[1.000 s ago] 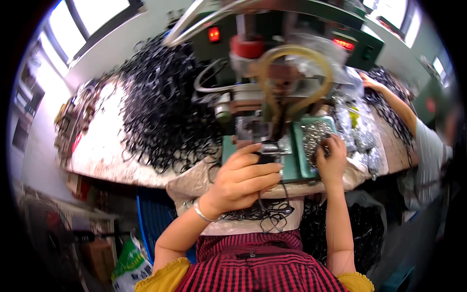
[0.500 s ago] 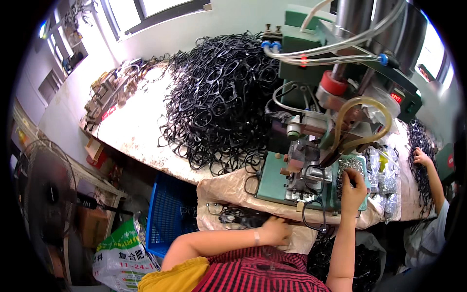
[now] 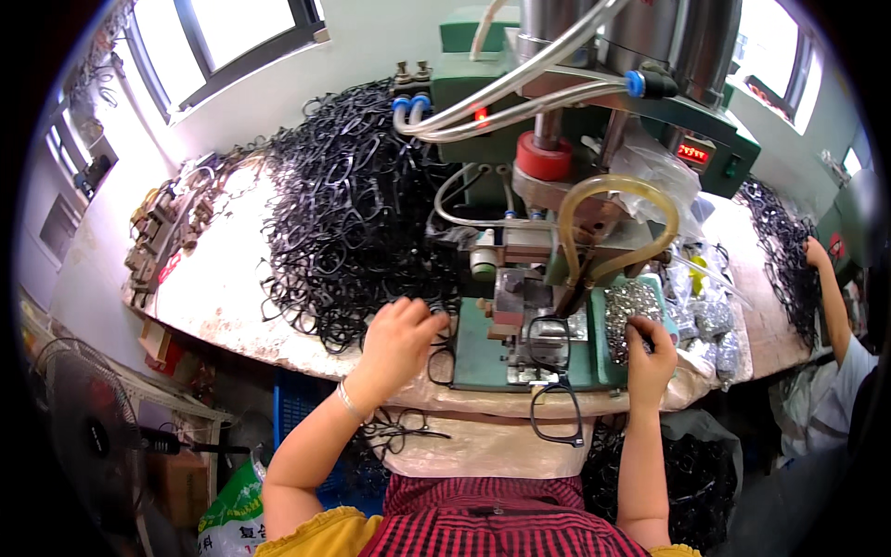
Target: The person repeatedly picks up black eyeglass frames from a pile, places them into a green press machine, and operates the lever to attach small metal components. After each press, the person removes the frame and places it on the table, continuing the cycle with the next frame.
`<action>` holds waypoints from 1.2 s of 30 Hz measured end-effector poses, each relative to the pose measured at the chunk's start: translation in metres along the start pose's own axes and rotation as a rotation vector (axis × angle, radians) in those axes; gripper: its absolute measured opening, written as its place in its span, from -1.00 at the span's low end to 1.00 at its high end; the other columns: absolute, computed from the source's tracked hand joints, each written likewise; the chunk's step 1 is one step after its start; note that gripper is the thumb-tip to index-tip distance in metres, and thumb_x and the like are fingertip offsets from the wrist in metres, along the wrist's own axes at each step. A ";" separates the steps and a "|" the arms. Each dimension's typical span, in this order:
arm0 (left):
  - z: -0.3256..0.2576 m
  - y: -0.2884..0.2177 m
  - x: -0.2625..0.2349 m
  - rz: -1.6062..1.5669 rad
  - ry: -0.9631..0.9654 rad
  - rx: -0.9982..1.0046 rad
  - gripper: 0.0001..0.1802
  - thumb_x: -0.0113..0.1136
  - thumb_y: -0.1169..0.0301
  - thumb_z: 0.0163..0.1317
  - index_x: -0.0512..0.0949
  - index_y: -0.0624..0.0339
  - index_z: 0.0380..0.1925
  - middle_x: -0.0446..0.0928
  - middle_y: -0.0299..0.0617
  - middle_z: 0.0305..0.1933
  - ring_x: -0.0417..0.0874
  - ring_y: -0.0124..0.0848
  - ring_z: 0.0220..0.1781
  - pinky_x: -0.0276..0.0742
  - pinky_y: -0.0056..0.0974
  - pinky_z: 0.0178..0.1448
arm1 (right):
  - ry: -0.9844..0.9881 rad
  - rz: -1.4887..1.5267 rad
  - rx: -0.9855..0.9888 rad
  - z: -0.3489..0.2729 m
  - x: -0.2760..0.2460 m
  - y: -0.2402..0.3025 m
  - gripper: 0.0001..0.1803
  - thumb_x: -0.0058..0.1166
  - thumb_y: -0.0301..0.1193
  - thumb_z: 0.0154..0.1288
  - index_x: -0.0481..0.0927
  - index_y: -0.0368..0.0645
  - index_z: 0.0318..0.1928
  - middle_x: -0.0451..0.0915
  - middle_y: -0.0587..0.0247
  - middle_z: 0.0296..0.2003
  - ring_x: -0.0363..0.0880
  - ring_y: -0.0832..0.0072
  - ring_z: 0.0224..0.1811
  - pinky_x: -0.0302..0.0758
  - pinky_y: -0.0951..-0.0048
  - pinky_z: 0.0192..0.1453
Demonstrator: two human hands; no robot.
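Note:
A black eyeglass frame [image 3: 557, 438] is set in the metal fixture [image 3: 538, 371] of a green press [image 3: 473, 357], one rim hanging over the front edge. My right hand [image 3: 652, 362] is at the green tray of small shiny metal parts [image 3: 631, 304], thumb and fingertips pinched; what they hold, if anything, is too small to make out. Raised beside the press on its left, my left hand [image 3: 394, 343] has its fingers bent but apart, with nothing visible in them. It is close to the front of a large pile of black eyeglass frames [image 3: 348, 204] and a single frame [image 3: 442, 366].
Clear tubes [image 3: 520, 116] and a yellowish hose [image 3: 620, 184] loop over the press. Bagged parts [image 3: 713, 320] lie right of the tray. A blue basket [image 3: 292, 404] stands below left, near a fan [image 3: 93, 432]. Another person's hand [image 3: 816, 252] touches frames at far right.
My left hand has risen from the front apron of the table to beside the pile. My right hand stays at the parts tray. The view has shifted to the right.

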State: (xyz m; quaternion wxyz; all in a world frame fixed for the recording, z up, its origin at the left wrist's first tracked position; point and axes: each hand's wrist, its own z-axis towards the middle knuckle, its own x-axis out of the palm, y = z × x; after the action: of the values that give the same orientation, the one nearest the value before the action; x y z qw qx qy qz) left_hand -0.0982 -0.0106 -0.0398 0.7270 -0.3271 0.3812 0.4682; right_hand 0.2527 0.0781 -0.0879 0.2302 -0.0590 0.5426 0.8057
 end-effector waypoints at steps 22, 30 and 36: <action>0.089 -0.091 -0.060 -1.010 -0.593 -0.100 -0.71 -0.34 0.30 0.54 0.26 0.25 -0.31 0.59 0.20 -0.26 0.47 -0.36 -0.48 0.49 -0.29 -0.27 | 0.282 0.699 0.051 0.003 0.051 0.104 -0.43 0.22 -0.59 0.12 0.36 -0.34 0.17 0.63 0.21 -0.22 0.55 0.57 -0.09 0.38 0.50 0.15; 0.068 -0.104 -0.065 -1.518 -0.133 -0.294 -0.79 -0.27 0.32 0.39 0.27 0.24 -0.29 0.61 0.21 -0.42 0.59 -0.22 -0.49 0.53 -0.25 -0.15 | 0.260 0.635 -0.023 -0.012 0.028 0.124 -0.43 0.21 -0.55 0.12 0.40 -0.27 0.18 0.64 0.09 -0.12 0.58 0.35 0.03 0.37 0.39 0.22; 0.042 -0.128 -0.001 -2.311 0.661 -0.841 -0.80 -0.20 0.28 0.49 0.32 0.16 -0.22 0.62 0.25 -0.29 0.70 -0.21 -0.34 0.63 -0.29 -0.24 | 0.107 -0.462 -0.249 0.022 0.003 0.025 -0.75 0.29 -0.44 0.04 0.71 -0.09 -0.19 0.57 -0.04 0.03 0.43 0.00 0.24 0.33 0.12 0.33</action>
State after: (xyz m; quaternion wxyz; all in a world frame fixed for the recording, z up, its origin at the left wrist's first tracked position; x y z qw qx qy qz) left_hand 0.0310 -0.0211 -0.0027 0.4214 -0.7723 -0.1396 -0.4544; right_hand 0.2423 0.0916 -0.0586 0.3697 -0.2518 0.4229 0.7881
